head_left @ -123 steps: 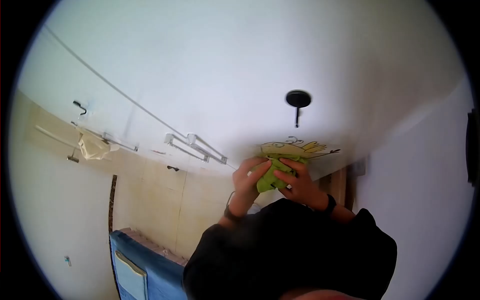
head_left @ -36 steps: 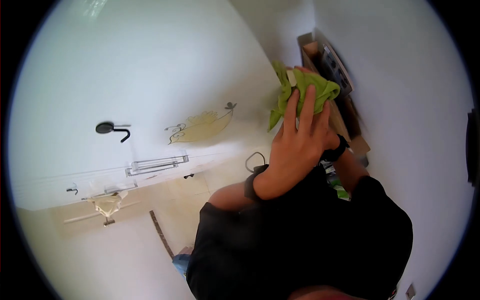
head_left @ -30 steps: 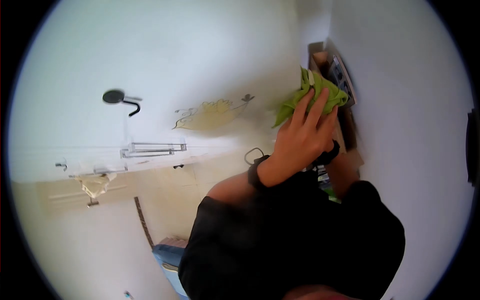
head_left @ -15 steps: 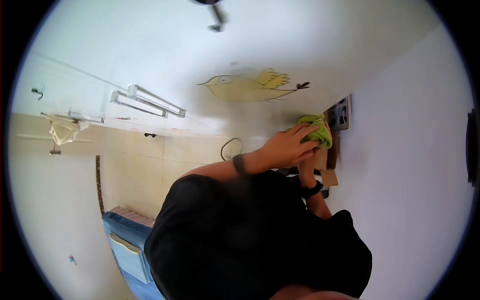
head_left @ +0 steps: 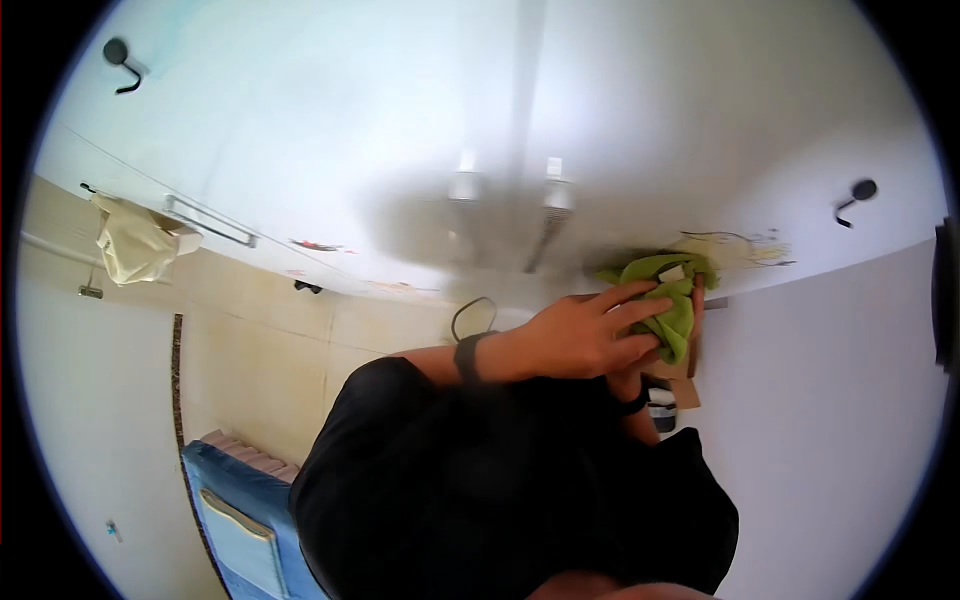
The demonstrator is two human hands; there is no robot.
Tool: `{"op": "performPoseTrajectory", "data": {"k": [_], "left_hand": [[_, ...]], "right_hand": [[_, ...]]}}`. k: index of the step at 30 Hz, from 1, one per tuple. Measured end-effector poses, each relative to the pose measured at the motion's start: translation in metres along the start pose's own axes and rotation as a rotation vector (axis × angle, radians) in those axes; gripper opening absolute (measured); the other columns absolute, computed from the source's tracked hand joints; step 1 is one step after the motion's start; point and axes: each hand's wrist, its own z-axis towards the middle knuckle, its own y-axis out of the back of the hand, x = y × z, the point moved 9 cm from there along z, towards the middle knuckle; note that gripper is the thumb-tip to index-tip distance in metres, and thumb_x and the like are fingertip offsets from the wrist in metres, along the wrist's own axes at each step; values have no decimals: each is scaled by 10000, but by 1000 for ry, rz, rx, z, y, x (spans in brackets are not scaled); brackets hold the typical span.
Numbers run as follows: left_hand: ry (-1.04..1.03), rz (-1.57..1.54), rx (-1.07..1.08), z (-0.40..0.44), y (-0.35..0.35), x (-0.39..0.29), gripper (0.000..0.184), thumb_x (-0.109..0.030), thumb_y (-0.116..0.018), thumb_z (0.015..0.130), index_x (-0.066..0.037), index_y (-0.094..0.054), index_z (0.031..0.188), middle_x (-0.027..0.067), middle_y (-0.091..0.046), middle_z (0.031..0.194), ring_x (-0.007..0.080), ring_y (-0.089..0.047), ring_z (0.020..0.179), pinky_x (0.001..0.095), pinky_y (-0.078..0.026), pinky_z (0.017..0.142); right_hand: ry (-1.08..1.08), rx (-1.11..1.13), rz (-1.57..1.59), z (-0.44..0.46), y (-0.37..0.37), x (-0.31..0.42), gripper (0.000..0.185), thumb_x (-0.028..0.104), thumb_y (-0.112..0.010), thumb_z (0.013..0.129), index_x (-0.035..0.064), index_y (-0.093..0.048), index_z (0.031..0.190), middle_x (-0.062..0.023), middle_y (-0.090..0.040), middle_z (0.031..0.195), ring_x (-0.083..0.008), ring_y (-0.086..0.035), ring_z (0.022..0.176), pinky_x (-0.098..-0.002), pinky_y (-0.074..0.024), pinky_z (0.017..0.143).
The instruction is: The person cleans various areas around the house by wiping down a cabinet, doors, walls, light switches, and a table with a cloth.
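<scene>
A crumpled green cloth [head_left: 680,325] is bunched in front of the white panel, right of centre. My left hand [head_left: 580,335], a dark band on its wrist, reaches across from the left with bent fingers over the cloth's front. My right hand [head_left: 625,382] is behind and below it, mostly hidden by my left hand and the cloth; a finger shows along the cloth's right edge. Both hands hold the cloth. A small white patch [head_left: 671,273] shows at its top; I cannot tell what it is. A yellow bird drawing [head_left: 735,246] lies on the panel just beyond.
White handles [head_left: 557,195] stick out from the panel [head_left: 330,150]. Black hooks [head_left: 118,52] are fixed to it. An open cardboard box [head_left: 684,392] stands below the cloth. A cream bag [head_left: 140,245] hangs at left, above blue padded furniture [head_left: 240,515]. A plain wall [head_left: 810,400] bounds the right.
My view has swung left, so the bird drawing now appears farther right and the handles are near the centre. The cloth sits slightly lower and looks more spread out, with both hands still on it.
</scene>
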Motion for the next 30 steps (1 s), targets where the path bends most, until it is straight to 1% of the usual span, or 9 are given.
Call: {"op": "performPoseTrajectory", "data": {"k": [6, 8, 12, 16, 19, 22, 25, 28, 30], "left_hand": [[-87, -19, -94, -75, 133, 18, 170, -141, -646, 723, -131, -623, 892, 105, -557, 1245, 312, -579, 1104, 310, -565, 626], [-24, -12, -117, -103, 155, 41, 133, -126, -647, 702, -116, -579, 815, 110, -572, 1223, 309, -590, 1096, 324, -561, 651], [145, 0, -104, -137, 171, 80, 155, -76, -639, 691, -74, -490, 731, 117, -587, 1179, 316, -593, 1086, 360, -552, 709], [191, -4, -108, -156, 174, 96, 162, -54, -642, 684, -52, -489, 737, 125, -588, 1171, 326, -601, 1050, 377, -547, 740], [217, 35, -125, -172, 182, 104, 171, -45, -650, 676, -37, -494, 747, 137, -589, 1167, 335, -609, 1015, 395, -543, 745], [228, 87, -184, -194, 195, 113, 188, -33, -670, 658, -28, -512, 760, 150, -595, 1150, 344, -617, 985, 410, -539, 735], [350, 161, -260, -221, 220, 117, 211, -12, -687, 641, -23, -536, 789, 163, -600, 1133, 359, -623, 955, 419, -536, 720], [449, 296, -369, -248, 250, 123, 250, 18, -693, 635, -22, -553, 837, 181, -598, 1130, 366, -619, 943, 410, -531, 730], [457, 366, -464, -258, 270, 118, 271, 39, -691, 644, -22, -557, 872, 192, -597, 1128, 362, -614, 943, 398, -526, 748]], "right_hand": [[124, 16, 148, -41, -81, 90, 578, 308, -648, 876, 70, -312, 1281, -230, -351, 1355, -375, -418, 1235, -487, -441, 979], [162, 8, 115, -66, -113, 112, 566, 289, -640, 883, 69, -310, 1285, -232, -345, 1341, -372, -436, 1214, -473, -460, 963], [307, 91, -293, -97, -162, 134, 613, 440, -556, 910, 13, -333, 1289, -139, -380, 1258, -386, -410, 1206, -518, -376, 983], [370, 99, -365, -112, -184, 132, 604, 421, -594, 890, 25, -358, 1280, -114, -377, 1261, -390, -408, 1186, -497, -349, 996], [455, 108, -274, -116, -210, 148, 576, 401, -608, 883, 55, -376, 1280, -112, -376, 1261, -375, -394, 1183, -477, -346, 984], [587, 79, -184, -124, -227, 170, 367, 310, -668, 811, 117, -603, 1116, -53, -442, 1246, -288, -400, 1165, -412, -348, 976], [695, 285, -37, -127, -257, 197, 278, 216, -667, 770, 120, -668, 1031, -35, -618, 1102, -237, -560, 1040, -402, -423, 899], [695, 380, 100, -117, -285, 233, 369, 136, -662, 746, 116, -637, 1114, -80, -583, 1079, -278, -563, 1001, -409, -439, 874], [659, 443, 142, -114, -299, 245, 435, 142, -686, 710, 145, -629, 1141, -83, -490, 1109, -324, -480, 1050, -431, -409, 917]]}}
